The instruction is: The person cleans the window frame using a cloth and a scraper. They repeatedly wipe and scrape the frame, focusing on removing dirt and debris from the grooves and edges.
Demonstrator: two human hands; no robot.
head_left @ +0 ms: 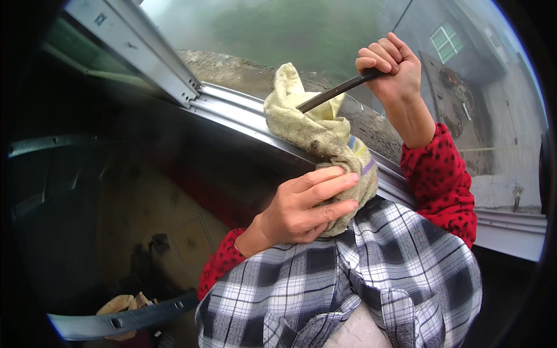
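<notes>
A small square label (100,19), pale with a dark mark, sits on the grey window frame (145,52) near its upper left end. No packages, signs or screens are visible anywhere else around that window frame.

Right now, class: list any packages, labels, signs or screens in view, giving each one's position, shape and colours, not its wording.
Sticker: small dark square on the grey window frame, upper left.
Cloth tag: small purple strip on the yellowish cloth, just above the left hand.
No packages, signs or screens.
</notes>
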